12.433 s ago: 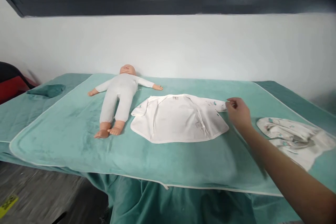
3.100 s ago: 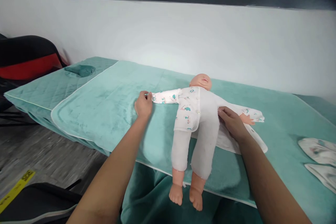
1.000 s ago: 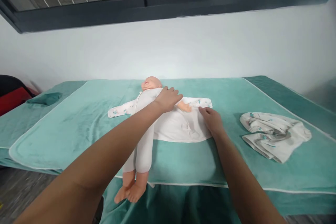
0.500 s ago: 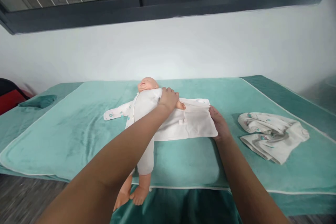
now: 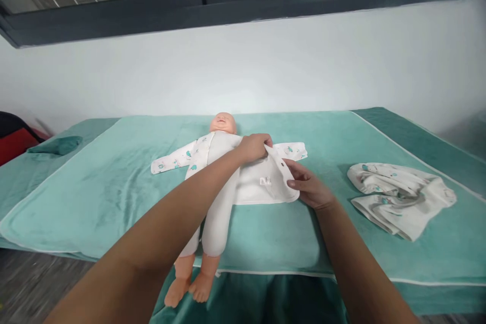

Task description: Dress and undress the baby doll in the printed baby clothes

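One front panel of the white shirt (image 5: 258,190) is pinched by the right hand (image 5: 306,183); what is held by the curled left hand (image 5: 254,148) cannot be told. Just beside the latter's fingers lies the doll (image 5: 220,147), whose arm might be snagged were the panel pulled askew.
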Action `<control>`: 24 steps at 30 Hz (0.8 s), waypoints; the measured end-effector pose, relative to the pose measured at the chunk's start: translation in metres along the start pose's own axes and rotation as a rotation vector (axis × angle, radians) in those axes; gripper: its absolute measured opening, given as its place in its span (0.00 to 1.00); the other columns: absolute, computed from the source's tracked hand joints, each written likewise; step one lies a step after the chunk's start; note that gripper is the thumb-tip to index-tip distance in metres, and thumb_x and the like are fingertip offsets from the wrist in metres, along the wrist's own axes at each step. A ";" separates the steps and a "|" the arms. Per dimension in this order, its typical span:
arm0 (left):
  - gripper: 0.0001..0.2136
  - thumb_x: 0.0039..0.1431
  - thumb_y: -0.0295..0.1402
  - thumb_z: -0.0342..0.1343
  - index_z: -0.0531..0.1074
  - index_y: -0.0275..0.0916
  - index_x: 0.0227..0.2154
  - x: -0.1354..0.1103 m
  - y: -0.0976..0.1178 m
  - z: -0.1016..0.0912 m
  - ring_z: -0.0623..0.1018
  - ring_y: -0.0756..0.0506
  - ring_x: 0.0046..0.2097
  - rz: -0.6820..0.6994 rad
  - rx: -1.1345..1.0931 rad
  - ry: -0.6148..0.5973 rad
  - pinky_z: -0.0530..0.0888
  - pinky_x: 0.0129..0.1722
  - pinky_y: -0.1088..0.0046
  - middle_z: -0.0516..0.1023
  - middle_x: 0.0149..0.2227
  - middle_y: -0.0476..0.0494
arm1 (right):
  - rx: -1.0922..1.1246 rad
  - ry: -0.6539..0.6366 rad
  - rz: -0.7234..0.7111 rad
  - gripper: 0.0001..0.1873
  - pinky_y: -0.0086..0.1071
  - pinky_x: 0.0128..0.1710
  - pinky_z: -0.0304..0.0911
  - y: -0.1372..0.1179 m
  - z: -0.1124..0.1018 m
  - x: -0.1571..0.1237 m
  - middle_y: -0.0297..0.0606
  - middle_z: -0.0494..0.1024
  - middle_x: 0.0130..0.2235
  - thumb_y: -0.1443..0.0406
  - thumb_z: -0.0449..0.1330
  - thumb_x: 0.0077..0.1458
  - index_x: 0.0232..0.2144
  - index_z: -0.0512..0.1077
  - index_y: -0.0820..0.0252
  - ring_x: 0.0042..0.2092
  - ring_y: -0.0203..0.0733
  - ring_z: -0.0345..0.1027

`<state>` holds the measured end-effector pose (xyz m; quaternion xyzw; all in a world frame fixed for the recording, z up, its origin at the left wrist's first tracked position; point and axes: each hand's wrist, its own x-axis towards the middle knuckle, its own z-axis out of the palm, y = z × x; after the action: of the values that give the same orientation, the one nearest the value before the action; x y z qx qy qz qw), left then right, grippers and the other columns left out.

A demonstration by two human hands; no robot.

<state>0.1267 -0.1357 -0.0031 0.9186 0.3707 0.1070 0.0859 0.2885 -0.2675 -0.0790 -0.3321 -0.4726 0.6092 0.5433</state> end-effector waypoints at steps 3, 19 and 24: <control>0.06 0.54 0.27 0.51 0.71 0.40 0.34 -0.004 -0.012 -0.016 0.74 0.46 0.36 0.032 -0.094 0.033 0.69 0.36 0.70 0.78 0.36 0.48 | -0.009 -0.089 0.005 0.31 0.39 0.49 0.66 0.003 -0.003 -0.002 0.37 0.79 0.49 0.62 0.71 0.44 0.53 0.74 0.48 0.48 0.46 0.73; 0.04 0.53 0.25 0.52 0.65 0.40 0.27 -0.079 -0.081 -0.062 0.73 0.43 0.43 -0.240 -0.339 0.466 0.69 0.45 0.65 0.73 0.38 0.44 | -0.013 -0.262 0.075 0.29 0.38 0.47 0.64 0.008 -0.005 -0.003 0.40 0.78 0.49 0.62 0.70 0.48 0.54 0.74 0.48 0.43 0.42 0.71; 0.02 0.61 0.29 0.50 0.66 0.40 0.36 -0.120 -0.056 -0.049 0.72 0.43 0.44 -0.339 -0.180 0.559 0.67 0.45 0.64 0.74 0.41 0.43 | -0.036 -0.131 0.149 0.24 0.35 0.50 0.65 0.009 -0.002 -0.001 0.38 0.75 0.55 0.64 0.67 0.52 0.53 0.74 0.46 0.50 0.40 0.70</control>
<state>-0.0077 -0.1761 0.0149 0.7677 0.5165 0.3712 0.0785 0.2879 -0.2681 -0.0879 -0.3357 -0.4919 0.6597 0.4584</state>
